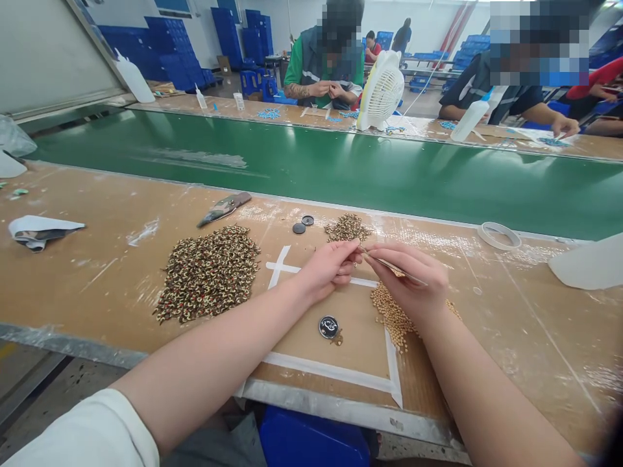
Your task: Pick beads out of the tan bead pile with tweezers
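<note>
My left hand point(331, 267) is closed in a pinch, its fingertips meeting those of my right hand; whatever it holds is too small to make out. In my right hand point(416, 275) is a thin metal tool that looks like tweezers point(402, 272), its tip at the left fingertips. Beyond the hands lies a small pile of dark and cream pieces point(348, 227). Tan beads point(392, 318) spread beneath my right hand. A round black dish point(328, 327) with shiny dark liquid sits nearer me. To the left is a large heap of dark, cream and red pieces point(209, 272).
White tape point(331, 371) frames a work area on the brown tabletop. Two black caps point(298, 228), a camouflage cloth piece point(224, 209) and a tape roll point(499, 235) lie around it. A green conveyor belt point(302, 162) runs behind; across it are a fan point(382, 91) and seated people.
</note>
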`<move>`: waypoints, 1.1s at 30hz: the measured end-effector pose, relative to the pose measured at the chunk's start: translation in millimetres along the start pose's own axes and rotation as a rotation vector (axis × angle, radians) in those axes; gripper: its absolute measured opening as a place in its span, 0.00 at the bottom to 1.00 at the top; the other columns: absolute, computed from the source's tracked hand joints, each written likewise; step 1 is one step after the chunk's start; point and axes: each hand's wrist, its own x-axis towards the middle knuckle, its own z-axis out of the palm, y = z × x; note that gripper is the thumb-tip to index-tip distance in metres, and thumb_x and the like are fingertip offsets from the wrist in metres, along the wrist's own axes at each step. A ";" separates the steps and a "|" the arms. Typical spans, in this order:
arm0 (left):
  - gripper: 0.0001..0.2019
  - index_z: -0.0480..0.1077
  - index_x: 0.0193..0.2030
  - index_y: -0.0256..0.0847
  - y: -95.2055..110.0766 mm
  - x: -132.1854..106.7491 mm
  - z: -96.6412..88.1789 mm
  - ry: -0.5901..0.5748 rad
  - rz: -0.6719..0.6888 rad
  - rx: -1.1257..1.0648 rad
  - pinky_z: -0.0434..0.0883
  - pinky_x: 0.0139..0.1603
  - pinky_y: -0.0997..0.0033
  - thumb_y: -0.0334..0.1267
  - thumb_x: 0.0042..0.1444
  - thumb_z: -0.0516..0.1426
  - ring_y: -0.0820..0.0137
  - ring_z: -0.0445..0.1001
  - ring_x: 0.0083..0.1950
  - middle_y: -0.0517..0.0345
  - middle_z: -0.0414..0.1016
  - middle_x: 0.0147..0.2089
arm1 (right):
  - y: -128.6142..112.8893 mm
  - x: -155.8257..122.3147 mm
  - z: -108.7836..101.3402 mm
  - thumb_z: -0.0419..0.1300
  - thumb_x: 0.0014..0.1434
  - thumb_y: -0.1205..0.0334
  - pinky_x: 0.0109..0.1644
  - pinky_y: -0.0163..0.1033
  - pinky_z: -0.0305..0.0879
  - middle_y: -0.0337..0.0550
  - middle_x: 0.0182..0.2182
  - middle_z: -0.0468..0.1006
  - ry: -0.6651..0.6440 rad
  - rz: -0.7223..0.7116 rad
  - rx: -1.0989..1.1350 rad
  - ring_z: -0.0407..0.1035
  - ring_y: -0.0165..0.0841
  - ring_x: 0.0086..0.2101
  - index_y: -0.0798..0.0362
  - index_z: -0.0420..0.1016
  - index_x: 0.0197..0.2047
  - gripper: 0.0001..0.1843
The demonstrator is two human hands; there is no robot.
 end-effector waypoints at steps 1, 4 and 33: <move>0.17 0.70 0.35 0.34 0.3 -0.6 0.4 0.002 -0.003 0.000 0.43 0.18 0.82 0.48 0.59 0.66 0.87 0.49 0.20 0.65 0.64 0.29 | 0.1 0.0 0.4 0.67 0.61 0.73 0.45 0.46 0.81 0.42 0.43 0.86 0.006 0.005 0.004 0.82 0.38 0.40 0.43 0.83 0.48 0.17; 0.18 0.70 0.35 0.34 1.0 -2.0 1.4 0.003 -0.002 0.011 0.43 0.18 0.82 0.48 0.59 0.66 0.87 0.50 0.20 0.64 0.66 0.31 | 0.7 -0.1 1.9 0.67 0.60 0.75 0.44 0.45 0.81 0.41 0.41 0.87 0.051 0.041 0.014 0.82 0.38 0.40 0.43 0.83 0.47 0.17; 0.15 0.69 0.36 0.35 -1.0 1.2 -0.2 -0.009 -0.013 0.021 0.44 0.18 0.83 0.47 0.63 0.63 0.86 0.49 0.20 0.63 0.67 0.32 | -3.7 -0.3 7.0 0.71 0.60 0.62 0.44 0.46 0.84 0.43 0.38 0.87 0.197 0.415 0.102 0.84 0.39 0.38 0.49 0.84 0.41 0.05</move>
